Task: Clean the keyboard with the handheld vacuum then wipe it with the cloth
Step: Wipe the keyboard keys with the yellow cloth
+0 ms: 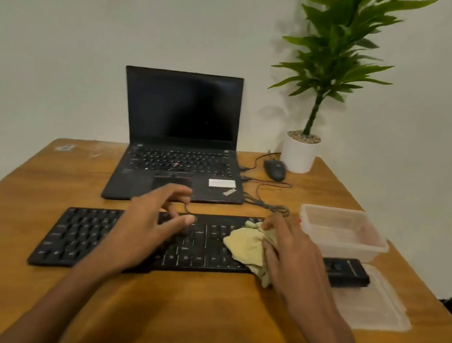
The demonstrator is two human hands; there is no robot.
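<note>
A black keyboard (79,235) lies across the front of the wooden desk (200,307). My right hand (291,256) grips a crumpled yellow cloth (245,249) against the keyboard's right part. My left hand (150,224) hovers over the keyboard's middle with its fingers loosely spread and holds nothing. The black handheld vacuum (347,272) lies just right of the keyboard, on a clear plastic lid (374,308).
An open black laptop (176,141) stands behind the keyboard. A wired mouse (274,169) and a potted plant (300,152) sit at the back right. A clear plastic container (341,231) stands right of the keyboard. Cables (266,203) trail between laptop and keyboard.
</note>
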